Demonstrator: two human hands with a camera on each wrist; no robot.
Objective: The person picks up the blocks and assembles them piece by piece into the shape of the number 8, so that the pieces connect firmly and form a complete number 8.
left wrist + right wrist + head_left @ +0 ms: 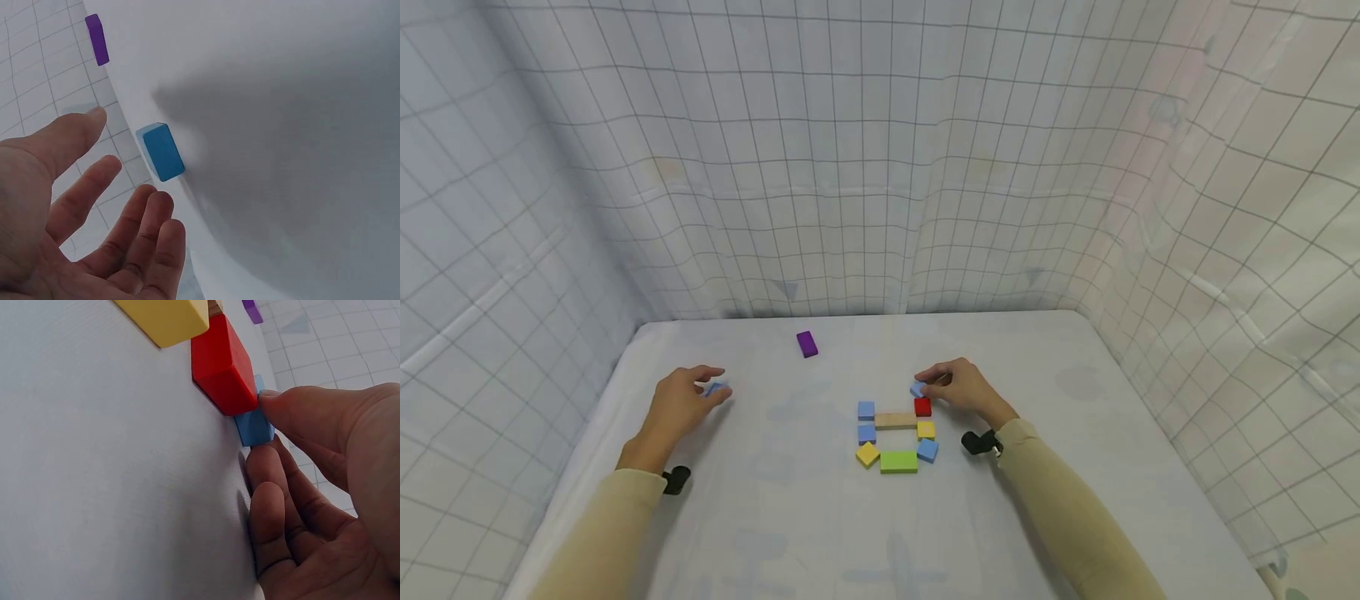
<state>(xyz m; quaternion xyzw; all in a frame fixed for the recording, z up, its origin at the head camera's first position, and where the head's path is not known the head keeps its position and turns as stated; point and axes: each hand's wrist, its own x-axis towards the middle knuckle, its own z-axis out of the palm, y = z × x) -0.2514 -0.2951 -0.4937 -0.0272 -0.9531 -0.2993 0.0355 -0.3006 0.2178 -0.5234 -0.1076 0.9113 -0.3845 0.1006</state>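
My left hand (679, 402) hovers with thumb and fingers spread around a blue block (718, 388) on the left of the table. In the left wrist view a gap shows between the fingertips and that blue block (164, 152). My right hand (961, 388) pinches another blue block (255, 427) between thumb and fingers. This block sits right behind a red block (224, 365), at the far right corner of a ring of blocks. A yellow block (169, 319) is in front of the red one.
The ring also has a wooden plank (896, 422), a green block (898, 462), a tilted yellow block (868, 455), a second yellow block (927, 430), and blue blocks (867, 410) on its left. A purple block (807, 344) lies farther back. Grid-patterned curtains (865, 208) surround the table.
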